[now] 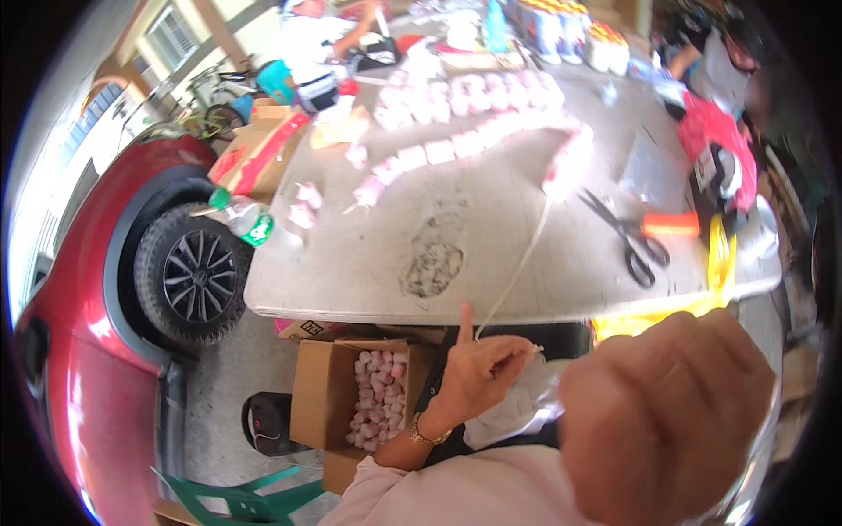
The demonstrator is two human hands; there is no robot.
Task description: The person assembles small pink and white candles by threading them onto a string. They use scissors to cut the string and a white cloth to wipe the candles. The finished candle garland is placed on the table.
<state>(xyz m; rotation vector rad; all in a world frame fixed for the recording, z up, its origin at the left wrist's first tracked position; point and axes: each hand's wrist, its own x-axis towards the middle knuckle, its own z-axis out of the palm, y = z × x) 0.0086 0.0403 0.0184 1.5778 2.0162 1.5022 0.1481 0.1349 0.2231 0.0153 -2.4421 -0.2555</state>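
Note:
My left hand (478,377), with a watch at the wrist, is just off the table's near edge. Its index finger points up while the others pinch a pale string (523,263). That string runs across the tabletop to a chain of small pink-and-white cylinders (441,152), which curves over the table's far half. My right hand (667,421) is raised large and close at the lower right, its fingers curled closed; anything inside them is hidden. Black-handled scissors (627,237) lie on the table beyond it, beside an orange-handled tool (671,224).
An open cardboard box (320,399) holding many loose cylinders stands below the white table (351,289). A green-capped bottle (244,219) is at the table's left edge, near a red car (96,351). Yellow plastic (667,307) hangs at the near right edge. Other people sit across the table.

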